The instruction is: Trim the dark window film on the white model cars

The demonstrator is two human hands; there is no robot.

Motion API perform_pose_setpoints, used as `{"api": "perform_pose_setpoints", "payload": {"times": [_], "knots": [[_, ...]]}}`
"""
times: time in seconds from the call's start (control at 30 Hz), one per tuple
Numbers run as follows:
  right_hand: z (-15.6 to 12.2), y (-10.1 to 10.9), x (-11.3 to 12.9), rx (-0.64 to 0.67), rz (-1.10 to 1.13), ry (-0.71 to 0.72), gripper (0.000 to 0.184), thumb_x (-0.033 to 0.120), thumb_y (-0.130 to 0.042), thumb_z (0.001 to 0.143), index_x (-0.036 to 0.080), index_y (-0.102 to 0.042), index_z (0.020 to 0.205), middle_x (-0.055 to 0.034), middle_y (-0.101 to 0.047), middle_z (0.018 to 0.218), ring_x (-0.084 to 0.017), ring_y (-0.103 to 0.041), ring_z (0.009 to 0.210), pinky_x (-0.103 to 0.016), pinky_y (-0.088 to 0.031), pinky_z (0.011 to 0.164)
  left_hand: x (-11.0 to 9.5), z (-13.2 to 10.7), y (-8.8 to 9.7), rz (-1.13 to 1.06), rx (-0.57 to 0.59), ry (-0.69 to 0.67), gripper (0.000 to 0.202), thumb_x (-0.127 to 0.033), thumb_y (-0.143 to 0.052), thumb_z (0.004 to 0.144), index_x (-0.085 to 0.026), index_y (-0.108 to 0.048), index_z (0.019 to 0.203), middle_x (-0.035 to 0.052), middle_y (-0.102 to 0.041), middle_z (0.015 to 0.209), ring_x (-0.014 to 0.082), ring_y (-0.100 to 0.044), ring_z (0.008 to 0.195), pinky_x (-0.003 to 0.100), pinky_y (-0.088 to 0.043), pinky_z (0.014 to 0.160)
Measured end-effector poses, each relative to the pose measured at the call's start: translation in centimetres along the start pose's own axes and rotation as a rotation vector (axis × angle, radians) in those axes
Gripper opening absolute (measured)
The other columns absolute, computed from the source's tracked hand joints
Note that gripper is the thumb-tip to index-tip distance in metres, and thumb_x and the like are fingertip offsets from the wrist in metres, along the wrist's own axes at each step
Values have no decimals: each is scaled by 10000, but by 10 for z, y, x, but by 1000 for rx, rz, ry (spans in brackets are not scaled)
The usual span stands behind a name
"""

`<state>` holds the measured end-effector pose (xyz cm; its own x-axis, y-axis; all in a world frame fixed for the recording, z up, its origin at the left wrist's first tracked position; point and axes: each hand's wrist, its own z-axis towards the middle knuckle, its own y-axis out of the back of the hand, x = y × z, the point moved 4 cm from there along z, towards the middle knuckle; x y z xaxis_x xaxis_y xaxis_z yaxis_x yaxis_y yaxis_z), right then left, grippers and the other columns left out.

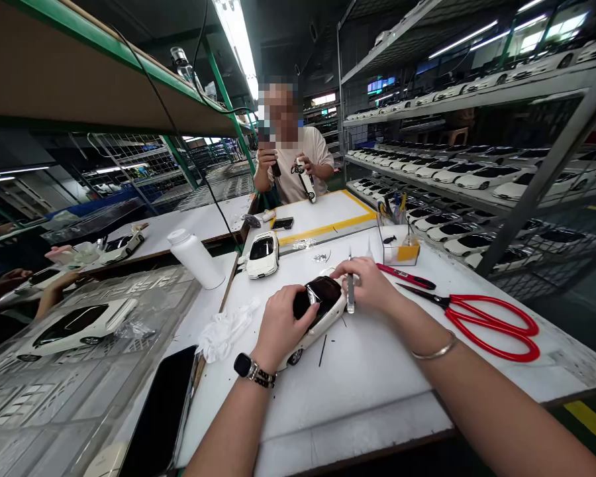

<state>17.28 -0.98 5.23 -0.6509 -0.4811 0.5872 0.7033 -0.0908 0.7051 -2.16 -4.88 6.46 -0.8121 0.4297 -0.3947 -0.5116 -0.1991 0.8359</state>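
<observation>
A white model car point(316, 311) with a dark glossy roof lies on the white table point(377, 371) in front of me. My left hand point(283, 321), with a watch on its wrist, is closed over the car's rear half and holds it down. My right hand point(370, 286) is closed on a thin grey tool point(350, 291), held upright against the car's front end. Small dark strips lie on the table beside the car.
Red scissors point(491, 321) and a red-handled tool point(406, 275) lie to the right. A second white model car point(263, 254), a white bottle point(195, 258), a crumpled white cloth point(226, 329) and a phone point(161, 411) are to the left. A person across the table holds another car. Shelves of cars stand on the right.
</observation>
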Motion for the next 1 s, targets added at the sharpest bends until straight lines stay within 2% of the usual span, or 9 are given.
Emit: {"api": "perform_pose_setpoints", "payload": {"times": [0.1, 0.27, 0.43, 0.5, 0.57, 0.63, 0.73, 0.87, 1.0], "knots": [[0, -4, 4, 85, 21, 25, 176, 154, -529, 738, 212, -626, 874, -14, -620, 858, -141, -534, 844, -299, -376, 849, 3, -1, -2, 37, 45, 10, 532, -505, -541, 800, -181, -474, 1217, 105, -575, 1177, 268, -535, 1083, 423, -427, 920], [-1, 1, 9, 69, 7, 33, 209, 312, -426, 892, 211, -595, 959, -29, -615, 901, -145, -535, 886, -322, -369, 889, 1, -7, -6, 69, 214, 1, 1002, -634, -677, 595, -190, -299, 1410, 127, -433, 1370, 334, -387, 1264, 475, -309, 1064], [-1, 3, 7, 55, -13, 42, 247, 355, -400, 910, 220, -583, 1006, -39, -603, 955, -162, -532, 939, -333, -381, 894, 10, -14, 3, 51, 311, 121, 1100, -664, -658, 587, -218, -180, 1471, 102, -261, 1494, 353, -209, 1377, 495, -208, 1126], [-2, 1, 6, 69, -12, 51, 253, 370, -399, 907, 212, -586, 972, -41, -602, 920, -162, -539, 901, -322, -402, 854, 18, -21, 7, 39, 362, 180, 1238, -643, -718, 508, -216, -94, 1488, 94, -131, 1538, 356, -162, 1394, 484, -209, 1131], [-2, -1, 5, 82, -2, 65, 257, 377, -398, 905, 204, -584, 944, -40, -602, 882, -159, -543, 859, -309, -419, 812, 23, -30, 9, 24, 401, 230, 1355, -580, -783, 417, -210, -43, 1491, 108, -131, 1535, 363, -202, 1375, 469, -249, 1114], [-3, -3, 5, 82, 15, 77, 263, 381, -390, 905, 200, -579, 931, -40, -602, 855, -158, -545, 828, -299, -427, 777, 24, -38, 12, 13, 371, 264, 1308, -465, -797, 427, -219, -75, 1490, 114, -291, 1466, 348, -317, 1309, 448, -307, 1076], [-3, -3, 6, 54, 41, 95, 281, 392, -365, 914, 201, -571, 924, -40, -603, 850, -159, -547, 817, -293, -432, 755, 19, -47, 15, -15, 240, 311, 1146, -332, -750, 485, -217, -182, 1473, 100, -474, 1298, 302, -436, 1185, 401, -366, 1015], [-2, 2, 10, -46, 41, 127, 267, 379, -375, 916, 203, -576, 922, -38, -608, 861, -165, -550, 848, -321, -424, 823, 17, -55, 14, -74, 118, 385, 1154, -293, -757, 457, -217, -195, 1462, 102, -497, 1267, 307, -442, 1182, 382, -379, 990], [-2, 6, 15, -208, 20, 159, 251, 343, -364, 927, 208, -576, 929, -36, -609, 878, -173, -544, 882, -371, -380, 913, 32, -45, 9, -186, -12, 514, 1149, -263, -765, 444, -224, -203, 1445, 98, -528, 1227, 303, -495, 1145, 378, -409, 944]]}}
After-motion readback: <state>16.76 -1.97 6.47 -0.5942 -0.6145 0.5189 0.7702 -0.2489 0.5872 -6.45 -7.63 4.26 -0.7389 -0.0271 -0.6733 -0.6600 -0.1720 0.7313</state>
